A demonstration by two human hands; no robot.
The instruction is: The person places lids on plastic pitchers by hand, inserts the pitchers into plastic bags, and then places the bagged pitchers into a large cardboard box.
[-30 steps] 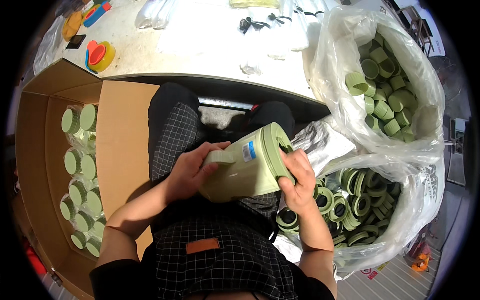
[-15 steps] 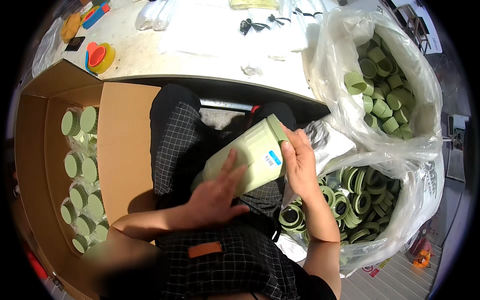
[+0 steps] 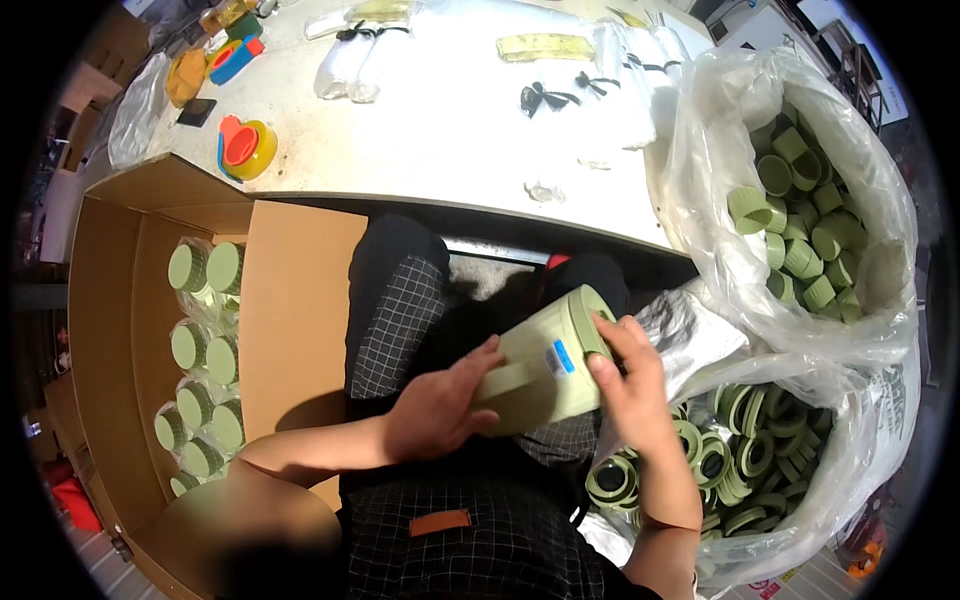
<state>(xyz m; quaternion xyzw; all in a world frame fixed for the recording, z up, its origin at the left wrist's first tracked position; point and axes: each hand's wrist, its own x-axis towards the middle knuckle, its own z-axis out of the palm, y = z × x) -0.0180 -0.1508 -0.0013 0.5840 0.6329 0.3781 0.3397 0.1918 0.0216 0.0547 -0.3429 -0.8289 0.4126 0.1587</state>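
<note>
A light green plastic pitcher (image 3: 540, 395) with a blue-and-white label lies tilted over my lap, its lidded end pointing up and to the right. Around its lower end, by the handle (image 3: 507, 383), my left hand (image 3: 440, 405) is closed. My right hand (image 3: 630, 375) grips the rim at the green lid (image 3: 592, 318), thumb on the near side and fingers over the top. The left hand partly hides the base.
On the left stands an open cardboard box (image 3: 305, 300) holding several green-lidded pitchers (image 3: 222, 358). To the right, one plastic bag (image 3: 690, 200) holds green cups (image 3: 800, 255), another green ring-shaped lids (image 3: 745, 450). Ahead, a white table (image 3: 450, 150) carries tape rolls (image 3: 250, 150) and bundled plastic bags (image 3: 350, 75).
My left hand, blurred and loosely against the pitcher's side before, now closes around its lower end near the handle. The pitcher has rolled slightly, bringing the handle into view. The view has shifted.
</note>
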